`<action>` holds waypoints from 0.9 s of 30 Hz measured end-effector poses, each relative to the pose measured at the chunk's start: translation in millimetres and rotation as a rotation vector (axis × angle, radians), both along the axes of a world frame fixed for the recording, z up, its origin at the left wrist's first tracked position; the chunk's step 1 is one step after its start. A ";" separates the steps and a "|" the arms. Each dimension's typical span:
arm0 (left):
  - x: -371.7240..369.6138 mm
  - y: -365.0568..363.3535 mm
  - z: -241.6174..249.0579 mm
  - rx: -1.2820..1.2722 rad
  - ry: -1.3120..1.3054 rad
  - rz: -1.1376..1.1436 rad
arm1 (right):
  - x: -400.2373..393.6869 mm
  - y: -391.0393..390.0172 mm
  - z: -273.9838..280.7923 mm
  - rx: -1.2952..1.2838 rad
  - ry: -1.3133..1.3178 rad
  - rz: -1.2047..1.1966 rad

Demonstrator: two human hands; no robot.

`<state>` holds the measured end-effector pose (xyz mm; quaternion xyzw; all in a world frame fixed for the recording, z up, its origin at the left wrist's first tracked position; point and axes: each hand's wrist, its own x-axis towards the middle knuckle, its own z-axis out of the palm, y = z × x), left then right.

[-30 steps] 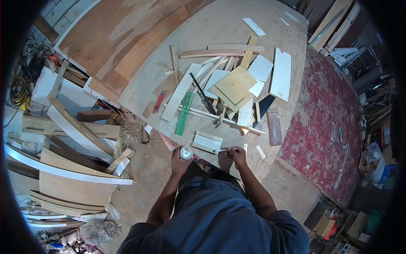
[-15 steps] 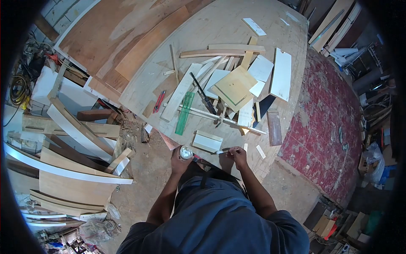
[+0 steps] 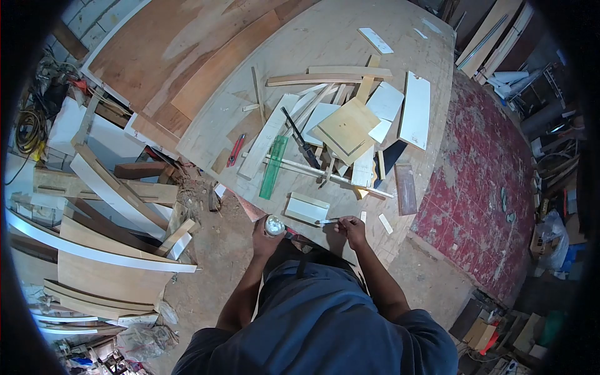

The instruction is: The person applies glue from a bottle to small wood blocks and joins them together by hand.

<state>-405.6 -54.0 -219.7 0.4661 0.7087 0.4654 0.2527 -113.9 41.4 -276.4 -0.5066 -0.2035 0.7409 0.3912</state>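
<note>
While the left hand (image 3: 265, 239) wraps closed around a small jar (image 3: 274, 225) at the table (image 3: 325, 37) edge, I see the right hand (image 3: 351, 230) pinching a thin stick (image 3: 327, 221), its tip touching a white block (image 3: 306, 208). Near them lie a green ruler (image 3: 273, 167) and scattered offcuts.

Green ruler (image 3: 273, 167), red utility knife (image 3: 235, 150); yellow cable coil (image 3: 28, 131) left; plywood square (image 3: 345, 130) on offcuts
</note>
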 end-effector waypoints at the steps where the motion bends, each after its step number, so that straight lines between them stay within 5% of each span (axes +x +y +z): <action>1: -0.6 -0.5 -1.6 -0.004 -0.013 0.006 | -0.1 -0.2 -0.3 0.001 0.001 0.001; 27: -1.4 -1.6 -5.0 -0.007 -0.002 0.008 | -1.5 -0.4 8.4 -0.021 -0.053 -0.033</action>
